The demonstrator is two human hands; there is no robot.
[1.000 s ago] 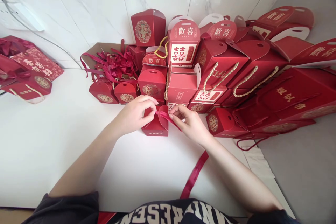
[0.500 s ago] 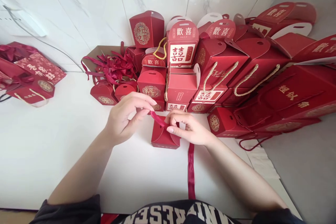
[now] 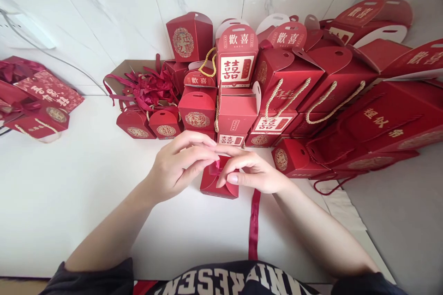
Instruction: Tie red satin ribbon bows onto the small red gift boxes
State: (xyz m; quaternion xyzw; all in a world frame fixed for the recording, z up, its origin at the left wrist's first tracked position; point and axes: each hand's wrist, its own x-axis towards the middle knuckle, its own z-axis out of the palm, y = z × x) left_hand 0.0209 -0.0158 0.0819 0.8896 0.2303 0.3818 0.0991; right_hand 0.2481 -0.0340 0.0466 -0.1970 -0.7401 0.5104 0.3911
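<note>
Far left: a few flat red boxes (image 3: 41, 101) lie in a heap on the white surface (image 3: 69, 203), one with a rope handle. Contents hidden.

Left of centre, at the wall: an open cardboard box (image 3: 119, 68) holding a tangle of loose dark-red ribbons (image 3: 145, 87). Some spill over its rim.

Centre: left hand (image 3: 176, 166), grip pinched on the ribbon (image 3: 254, 226) where it crosses the top of the small red box (image 3: 216, 186). The box stands on the surface just in front of the person, between both hands. Its rounded top flaps are folded together, so the inside is out of sight.

Right hand (image 3: 256, 173): grip likewise closed on the ribbon at the box top, fingertips touching those of the left. The ribbon's long tail runs from under this hand straight back toward the person's shirt.

Progress, as judged: box shut and ribbon gathered at its top. No finished bow or knot shows, and the tail is loose.

Right: stacked red gift boxes (image 3: 238, 110), then larger ones with rope handles (image 3: 311, 83). Several stand with lids up, but I cannot tell whether anything is inside.
</note>
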